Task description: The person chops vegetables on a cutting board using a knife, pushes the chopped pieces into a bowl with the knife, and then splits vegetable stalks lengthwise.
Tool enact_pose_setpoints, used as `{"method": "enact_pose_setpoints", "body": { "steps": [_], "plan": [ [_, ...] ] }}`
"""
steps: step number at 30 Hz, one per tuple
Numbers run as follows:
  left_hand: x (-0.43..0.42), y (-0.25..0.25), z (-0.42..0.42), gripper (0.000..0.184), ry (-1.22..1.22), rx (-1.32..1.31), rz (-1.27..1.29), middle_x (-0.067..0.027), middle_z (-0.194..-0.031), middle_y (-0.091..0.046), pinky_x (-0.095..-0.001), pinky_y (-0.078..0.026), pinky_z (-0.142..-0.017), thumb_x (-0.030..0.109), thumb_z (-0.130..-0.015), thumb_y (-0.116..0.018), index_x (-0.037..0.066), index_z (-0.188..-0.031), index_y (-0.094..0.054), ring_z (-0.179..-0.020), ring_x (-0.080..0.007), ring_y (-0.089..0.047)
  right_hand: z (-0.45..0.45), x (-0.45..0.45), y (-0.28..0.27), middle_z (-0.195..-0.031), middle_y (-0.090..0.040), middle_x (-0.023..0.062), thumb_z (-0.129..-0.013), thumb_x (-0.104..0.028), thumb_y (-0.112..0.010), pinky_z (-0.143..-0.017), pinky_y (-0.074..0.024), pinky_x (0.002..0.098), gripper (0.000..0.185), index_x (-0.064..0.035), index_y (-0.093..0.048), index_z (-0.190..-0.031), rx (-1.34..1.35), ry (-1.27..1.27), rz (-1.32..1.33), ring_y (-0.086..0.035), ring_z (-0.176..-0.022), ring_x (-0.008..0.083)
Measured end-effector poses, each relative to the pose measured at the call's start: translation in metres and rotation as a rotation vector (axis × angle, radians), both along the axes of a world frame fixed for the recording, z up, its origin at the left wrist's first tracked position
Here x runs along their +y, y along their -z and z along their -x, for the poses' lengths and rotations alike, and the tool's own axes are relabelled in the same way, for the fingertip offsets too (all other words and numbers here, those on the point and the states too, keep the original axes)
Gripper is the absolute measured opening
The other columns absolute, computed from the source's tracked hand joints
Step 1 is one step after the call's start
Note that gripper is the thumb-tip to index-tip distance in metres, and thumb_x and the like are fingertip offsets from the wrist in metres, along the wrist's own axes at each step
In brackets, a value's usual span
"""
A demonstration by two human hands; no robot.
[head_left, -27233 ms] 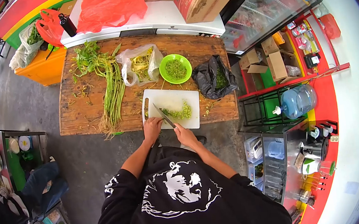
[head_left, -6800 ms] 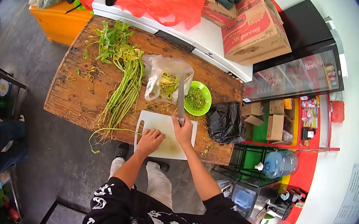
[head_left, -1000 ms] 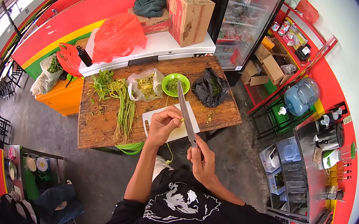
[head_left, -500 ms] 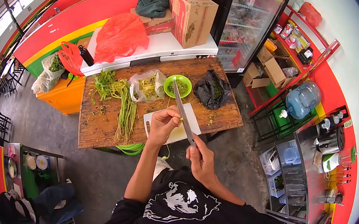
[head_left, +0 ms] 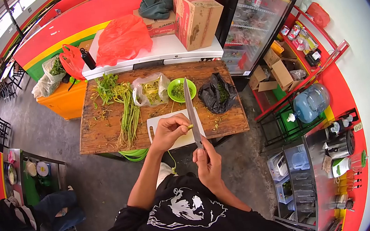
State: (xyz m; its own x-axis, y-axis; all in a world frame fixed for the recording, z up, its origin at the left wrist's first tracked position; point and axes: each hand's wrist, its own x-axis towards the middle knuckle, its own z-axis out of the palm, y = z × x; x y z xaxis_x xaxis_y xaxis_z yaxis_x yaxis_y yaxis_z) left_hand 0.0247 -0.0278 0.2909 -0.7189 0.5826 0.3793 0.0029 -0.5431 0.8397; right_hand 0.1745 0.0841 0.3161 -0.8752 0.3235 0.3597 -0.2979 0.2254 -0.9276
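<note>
Stalk point(head_left: 190, 126), gripped between the left hand's point(head_left: 167, 134) fingertips above the cutting board point(head_left: 182, 142), has the knife point(head_left: 190, 105) near its 3 o'clock side. Right hand point(head_left: 208, 163): fingers closed around handle, blade toward 12 o'clock. Trimming appears underway; cutting calls for fingertip clearance.

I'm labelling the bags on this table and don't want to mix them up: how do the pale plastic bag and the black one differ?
The pale bag is see-through, while the black bag is opaque. The pale bag shows yellowish greens; the black bag shows darker green bits. The pale bag sits left of the green bowl, the black bag right of it. Both lie open on the wooden table.
</note>
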Motion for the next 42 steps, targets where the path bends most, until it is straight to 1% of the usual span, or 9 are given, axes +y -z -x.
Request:
{"method": "enact_pose_setpoints", "body": {
  "steps": [7,9,16,19,21,27,29,33,42],
  "plan": [
    [0.005,0.001,0.0,0.011,0.0,-0.068,-0.083,-0.0042,-0.087,-0.062,-0.0234,-0.043,-0.067,0.01,-0.089,-0.071,-0.001,-0.089,-0.069,-0.074,-0.0085,-0.052,-0.002,-0.001,0.001,-0.065,-0.052,0.0027,-0.099,-0.009,-0.051,-0.051,-0.039,0.0235,0.038,0.0042,-0.051,-0.135,-0.036,0.001,-0.036,-0.048,-0.056,0.0075],
    [0.005,0.003,0.003,0.017,-0.03,-0.025,-0.068,-0.004,-0.086,-0.061,-0.0245,-0.044,-0.064,0.019,-0.09,-0.071,0.003,-0.093,-0.066,-0.073,-0.0095,-0.054,-0.002,-0.001,0.004,-0.065,-0.052,0.0027,-0.099,-0.009,-0.051,-0.051,-0.0391,0.0238,0.039,0.0044,-0.05,-0.135,-0.045,-0.004,-0.033,-0.048,-0.056,0.0079],
    [0.007,0.005,-0.002,0.021,-0.007,-0.131,-0.017,-0.0037,-0.087,-0.064,-0.0261,-0.047,-0.069,0.024,-0.094,-0.066,0.003,-0.093,-0.064,-0.076,-0.0109,-0.057,-0.004,-0.001,0.004,-0.065,-0.052,0.0023,-0.099,-0.009,-0.051,-0.052,-0.0391,0.0236,0.039,0.0046,-0.05,-0.135,-0.037,0.004,-0.013,-0.047,-0.057,0.0077],
    [0.005,0.008,-0.005,0.017,0.001,-0.084,0.027,-0.0039,-0.083,-0.062,-0.0258,-0.048,-0.071,0.017,-0.095,-0.064,0.0,-0.092,-0.065,-0.075,-0.011,-0.058,-0.005,0.0,0.006,-0.066,-0.052,0.0021,-0.099,-0.008,-0.051,-0.051,-0.0387,0.0232,0.039,0.004,-0.05,-0.136,-0.026,0.009,-0.007,-0.047,-0.057,0.007],
    [0.004,0.011,-0.008,0.018,0.013,-0.118,0.029,-0.0041,-0.082,-0.062,-0.0256,-0.046,-0.07,0.016,-0.095,-0.064,0.0,-0.09,-0.065,-0.074,-0.0106,-0.056,-0.004,0.001,0.009,-0.068,-0.054,0.0015,-0.102,-0.013,-0.046,-0.049,-0.0316,0.0203,0.04,0.0014,-0.047,-0.139,-0.005,-0.007,-0.029,-0.04,-0.054,0.0021],
    [0.007,0.012,-0.011,0.016,0.019,-0.109,0.014,-0.0039,-0.081,-0.061,-0.025,-0.045,-0.067,0.014,-0.094,-0.065,-0.001,-0.089,-0.065,-0.071,-0.0098,-0.053,-0.006,0.001,0.005,-0.069,-0.055,0.0016,-0.101,-0.012,-0.047,-0.05,-0.0323,0.0196,0.04,0.0017,-0.047,-0.139,-0.011,-0.001,-0.016,-0.04,-0.054,0.002],
    [0.009,0.012,-0.011,0.015,-0.014,-0.085,0.028,-0.0026,-0.082,-0.059,-0.0253,-0.044,-0.067,0.018,-0.093,-0.067,0.005,-0.087,-0.063,-0.071,-0.0108,-0.052,-0.007,0.001,0.004,-0.069,-0.054,0.0016,-0.101,-0.012,-0.047,-0.051,-0.0333,0.02,0.04,0.0018,-0.047,-0.139,-0.025,-0.004,-0.026,-0.041,-0.055,0.0027],
    [0.012,0.013,-0.011,0.015,0.008,-0.157,-0.078,-0.003,-0.083,-0.06,-0.0253,-0.044,-0.067,0.02,-0.092,-0.067,0.006,-0.088,-0.063,-0.071,-0.0106,-0.052,-0.006,0.002,0.008,-0.068,-0.053,0.0015,-0.102,-0.014,-0.046,-0.053,-0.0366,0.0216,0.04,0.0021,-0.048,-0.138,-0.05,-0.021,-0.066,-0.046,-0.059,0.0054],
    [0.014,0.02,-0.01,0.02,0.007,-0.136,0.0,-0.0034,-0.089,-0.062,-0.0266,-0.045,-0.07,0.024,-0.098,-0.059,0.004,-0.094,-0.061,-0.076,-0.0111,-0.054,-0.009,0.004,0.012,-0.068,-0.053,0.0015,-0.102,-0.015,-0.047,-0.053,-0.0362,0.0217,0.039,0.0019,-0.049,-0.137,-0.075,-0.001,-0.041,-0.046,-0.059,0.0052]
  ]
}}
